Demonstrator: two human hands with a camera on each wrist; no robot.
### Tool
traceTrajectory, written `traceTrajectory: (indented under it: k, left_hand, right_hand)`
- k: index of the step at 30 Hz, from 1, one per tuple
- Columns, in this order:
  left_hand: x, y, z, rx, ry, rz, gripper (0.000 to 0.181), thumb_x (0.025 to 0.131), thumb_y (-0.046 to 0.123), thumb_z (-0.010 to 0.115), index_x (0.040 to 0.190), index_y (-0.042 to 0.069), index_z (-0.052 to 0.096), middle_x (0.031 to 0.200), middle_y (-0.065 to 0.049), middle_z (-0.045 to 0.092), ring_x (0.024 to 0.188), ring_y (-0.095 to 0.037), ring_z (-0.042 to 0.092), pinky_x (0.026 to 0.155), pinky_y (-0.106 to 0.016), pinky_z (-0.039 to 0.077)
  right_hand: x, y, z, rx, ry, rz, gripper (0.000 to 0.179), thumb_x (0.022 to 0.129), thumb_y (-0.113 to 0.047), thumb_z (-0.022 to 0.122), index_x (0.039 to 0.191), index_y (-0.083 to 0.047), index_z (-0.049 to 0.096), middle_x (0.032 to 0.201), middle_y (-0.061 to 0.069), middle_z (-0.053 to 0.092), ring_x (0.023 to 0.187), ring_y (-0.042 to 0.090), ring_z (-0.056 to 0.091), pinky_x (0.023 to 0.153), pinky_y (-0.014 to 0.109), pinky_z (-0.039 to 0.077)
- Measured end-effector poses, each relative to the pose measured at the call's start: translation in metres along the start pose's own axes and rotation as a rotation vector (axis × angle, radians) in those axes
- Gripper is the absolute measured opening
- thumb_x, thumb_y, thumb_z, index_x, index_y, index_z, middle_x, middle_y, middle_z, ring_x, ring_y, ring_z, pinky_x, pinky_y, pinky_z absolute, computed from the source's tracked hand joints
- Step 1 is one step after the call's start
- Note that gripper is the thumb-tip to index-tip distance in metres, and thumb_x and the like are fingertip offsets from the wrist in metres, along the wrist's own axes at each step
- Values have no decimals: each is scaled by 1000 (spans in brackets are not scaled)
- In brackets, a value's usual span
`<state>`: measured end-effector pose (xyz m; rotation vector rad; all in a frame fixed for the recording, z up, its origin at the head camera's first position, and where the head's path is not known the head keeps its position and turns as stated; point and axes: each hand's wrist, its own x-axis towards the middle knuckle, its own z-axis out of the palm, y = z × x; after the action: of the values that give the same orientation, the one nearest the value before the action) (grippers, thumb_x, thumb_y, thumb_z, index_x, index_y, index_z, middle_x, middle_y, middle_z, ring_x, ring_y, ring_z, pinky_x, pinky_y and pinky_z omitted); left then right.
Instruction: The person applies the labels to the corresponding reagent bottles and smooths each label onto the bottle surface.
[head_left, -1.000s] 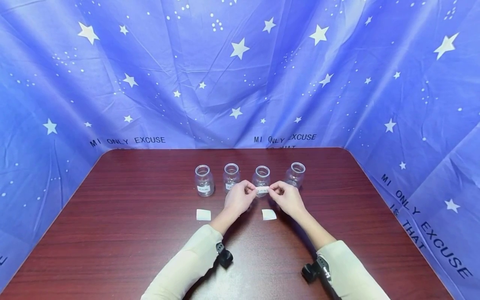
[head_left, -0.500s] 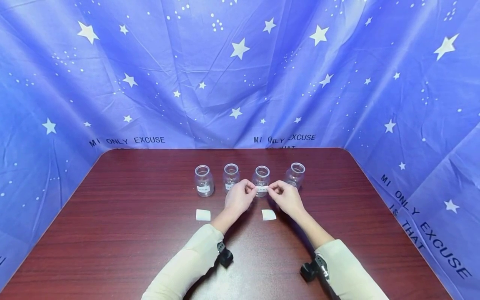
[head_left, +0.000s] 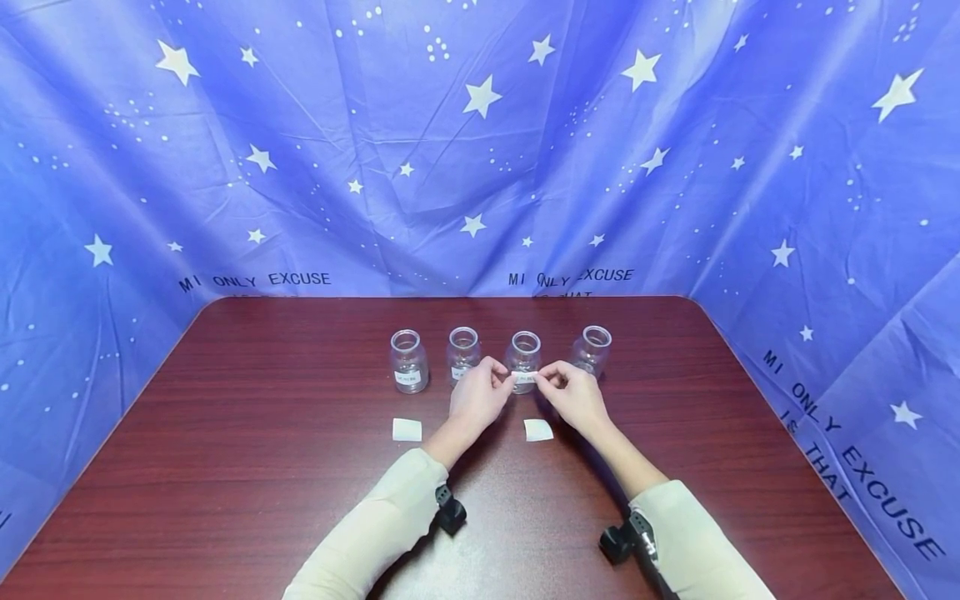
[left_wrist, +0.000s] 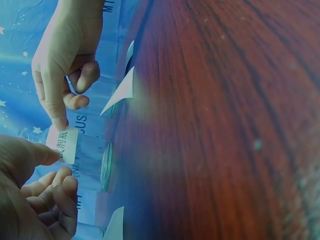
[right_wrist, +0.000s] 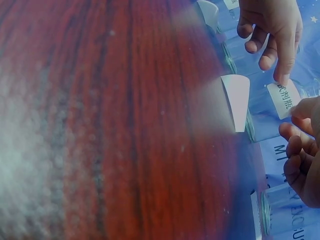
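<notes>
Both hands are at a small white label [head_left: 524, 377] printed with dark characters, in front of the third clear glass jar [head_left: 526, 354] from the left. My left hand [head_left: 478, 393] pinches the label's left end. At the opposite end, the fingertips of my right hand [head_left: 573, 396] pinch it too. In the left wrist view the label [left_wrist: 70, 145] spans between the two hands, its characters facing the camera. From the right wrist the label [right_wrist: 281, 100] overlaps the jar's side. The other fingers of both hands are curled loosely below.
Two labelled glass jars, the leftmost jar [head_left: 408, 360] and the second jar [head_left: 463, 346], stand to the left. A fourth jar [head_left: 595, 343] is partly behind the right hand. White paper pieces lie nearer, one at left [head_left: 407, 430], one at right [head_left: 537, 430]. A starry blue curtain [head_left: 480, 167] surrounds the table [head_left: 262, 467].
The label has tilted slightly and sits a little closer against the third jar. Both hands stay almost in place, still holding its ends.
</notes>
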<state>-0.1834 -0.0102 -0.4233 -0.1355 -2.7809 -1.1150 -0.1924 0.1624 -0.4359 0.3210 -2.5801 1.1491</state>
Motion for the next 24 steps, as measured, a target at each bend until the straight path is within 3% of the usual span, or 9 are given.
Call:
traceTrajectory:
  k: [8,14,18,24]
  left_hand:
    - [2,-1,2,46,-39,-24,36,89,37,59,114,12,57,72,6,66,68,-10,61,63,-29,47]
    - [4,-2,3,53,-61,-2,48,90,38,57,128,10,53,73,7,67,70,-10,63,67,-31,49]
    - [5,-3,3,39,-83,3,48,91,37,57,130,10,53,74,7,68,69,-9,62,66,-30,49]
    - [6,-4,4,25,-91,3,45,91,36,56,126,9,55,75,6,69,69,-8,62,65,-29,48]
  right_hand:
    - [0,0,0,-14,8,8,9,83,-18,69,82,-9,67,60,0,59,48,3,44,51,19,38]
    - [-1,1,-1,-10,29,18,10,81,-17,71,84,-8,67,61,1,59,49,4,45,50,19,38]
    - [-1,0,-3,-11,2,48,22,82,-20,71,97,-7,64,61,2,59,45,4,45,49,20,39]
    - [3,-2,-4,-8,-84,84,55,80,-26,73,125,-2,53,65,4,64,47,6,48,52,22,41]
